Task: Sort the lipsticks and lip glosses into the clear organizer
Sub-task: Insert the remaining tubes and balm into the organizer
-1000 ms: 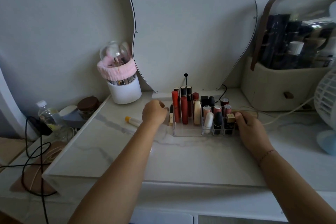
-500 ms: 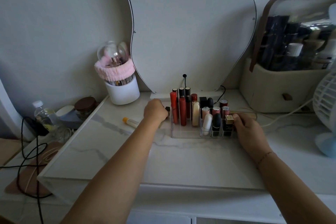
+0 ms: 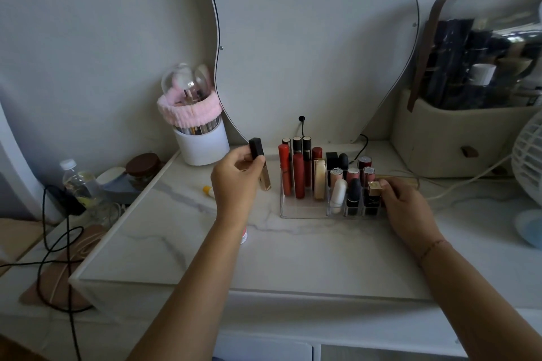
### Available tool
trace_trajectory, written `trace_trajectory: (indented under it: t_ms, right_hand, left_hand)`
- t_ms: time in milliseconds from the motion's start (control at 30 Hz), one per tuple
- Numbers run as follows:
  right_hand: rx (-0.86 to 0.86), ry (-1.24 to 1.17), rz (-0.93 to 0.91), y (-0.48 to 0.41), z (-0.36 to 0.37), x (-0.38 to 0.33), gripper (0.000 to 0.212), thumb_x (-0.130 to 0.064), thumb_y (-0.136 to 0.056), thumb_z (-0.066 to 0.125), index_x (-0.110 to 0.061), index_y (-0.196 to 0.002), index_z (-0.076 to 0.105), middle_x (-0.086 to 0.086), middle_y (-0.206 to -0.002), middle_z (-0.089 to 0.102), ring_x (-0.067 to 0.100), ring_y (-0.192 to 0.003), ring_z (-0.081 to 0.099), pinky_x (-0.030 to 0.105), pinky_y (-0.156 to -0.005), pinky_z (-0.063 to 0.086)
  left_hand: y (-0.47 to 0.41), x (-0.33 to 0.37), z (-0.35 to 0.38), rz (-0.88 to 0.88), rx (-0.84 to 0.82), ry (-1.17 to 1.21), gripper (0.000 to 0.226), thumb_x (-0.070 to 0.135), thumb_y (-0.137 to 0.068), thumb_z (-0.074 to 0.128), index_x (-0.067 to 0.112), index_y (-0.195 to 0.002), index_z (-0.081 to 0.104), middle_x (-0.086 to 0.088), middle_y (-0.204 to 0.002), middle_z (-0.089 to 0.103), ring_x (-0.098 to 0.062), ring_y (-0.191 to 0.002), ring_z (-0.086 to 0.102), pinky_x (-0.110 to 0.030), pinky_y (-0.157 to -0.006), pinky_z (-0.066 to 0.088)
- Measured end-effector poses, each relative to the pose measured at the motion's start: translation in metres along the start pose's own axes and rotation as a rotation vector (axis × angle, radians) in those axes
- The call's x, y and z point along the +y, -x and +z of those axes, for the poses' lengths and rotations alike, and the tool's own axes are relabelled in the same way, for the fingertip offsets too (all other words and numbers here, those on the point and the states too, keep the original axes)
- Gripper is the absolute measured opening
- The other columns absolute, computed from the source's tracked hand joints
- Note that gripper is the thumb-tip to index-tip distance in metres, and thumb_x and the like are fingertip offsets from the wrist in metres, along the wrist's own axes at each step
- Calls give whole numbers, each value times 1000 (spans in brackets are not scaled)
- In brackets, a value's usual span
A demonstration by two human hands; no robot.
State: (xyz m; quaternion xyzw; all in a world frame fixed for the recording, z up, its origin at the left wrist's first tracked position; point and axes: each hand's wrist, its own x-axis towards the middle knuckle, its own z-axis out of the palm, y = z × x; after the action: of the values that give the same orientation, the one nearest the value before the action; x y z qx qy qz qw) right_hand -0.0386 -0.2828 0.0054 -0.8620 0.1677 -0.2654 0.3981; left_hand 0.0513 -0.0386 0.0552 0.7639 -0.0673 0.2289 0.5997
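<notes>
Lifted off the counter, left hand (image 3: 237,176) now grips a lip gloss (image 3: 259,165); right hand (image 3: 406,208) still clasps organizer (image 3: 302,211)

White marble-look tabletop (image 3: 293,258) carries: clear acrylic organizer (image 3: 302,211) btwn both hands, touching right hand (image 3: 407,208); white cylindrical brush pot (image 3: 202,145) beyond left hand (image 3: 237,182); small yellow-capped tube (image 3: 207,190) just left of it.
</notes>
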Motion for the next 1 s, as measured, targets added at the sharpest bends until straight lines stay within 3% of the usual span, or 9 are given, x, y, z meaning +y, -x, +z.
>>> trace_trajectory:
  t_ms: [100,233,300,500,600,733,900,1000]
  right_hand:
    - [1,1,7,0,0,1,25,-26,-95,41,-13,-85,60,9,-70,59,24,-68,51,22,-56,34]
    - [-5,-10,8,0,1,2,25,-26,-95,40,-15,-83,59,6,-67,58,15,-61,50,21,-55,34]
    - [4,-6,0,0,1,2,25,-26,-95,40,-16,-82,59,4,-66,57,16,-61,50,21,-55,34]
    - [9,-9,10,-1,1,3,27,-26,-94,42,-11,-83,60,11,-71,60,28,-70,53,29,-58,36]
    - [10,-24,3,-1,1,3,26,-26,-94,42,-12,-85,61,9,-72,60,26,-72,54,24,-55,35]
    - [2,-22,11,-1,1,1,27,-26,-94,42,-10,-86,63,10,-74,61,26,-73,54,28,-57,35]
    - [12,-20,3,0,1,1,28,-24,-94,42,-11,-78,60,1,-60,55,13,-58,49,17,-50,34]
    - [8,-18,-1,-1,1,1,27,-24,-94,42,-9,-82,61,8,-67,59,22,-65,51,20,-54,34]
  left_hand:
    - [19,9,1,32,5,88,17,15,-76,72,22,-91,71,16,-82,71,3,-76,65,-9,-72,49]
    - [44,13,22,70,-116,116,18,13,-76,74,16,-93,70,6,-86,72,3,-75,64,-11,-70,49]
    - [55,11,33,97,-114,86,20,12,-76,74,12,-95,69,2,-87,71,3,-74,62,-7,-67,47]
    - [64,10,53,134,5,5,19,15,-76,74,13,-93,65,1,-83,67,-3,-70,60,-14,-67,50]
    - [68,9,58,129,0,-79,19,16,-77,74,13,-92,63,4,-82,64,-3,-66,57,-12,-63,46]
    - [69,3,59,99,-24,-139,17,19,-79,72,14,-92,62,3,-83,65,-5,-67,58,-13,-61,46]
    - [70,-3,56,90,-95,-193,17,21,-79,72,15,-92,62,2,-85,66,-7,-70,60,-17,-62,49]
    - [70,-5,55,108,-110,-239,17,24,-79,72,15,-92,63,2,-84,68,-10,-73,61,-22,-64,51]
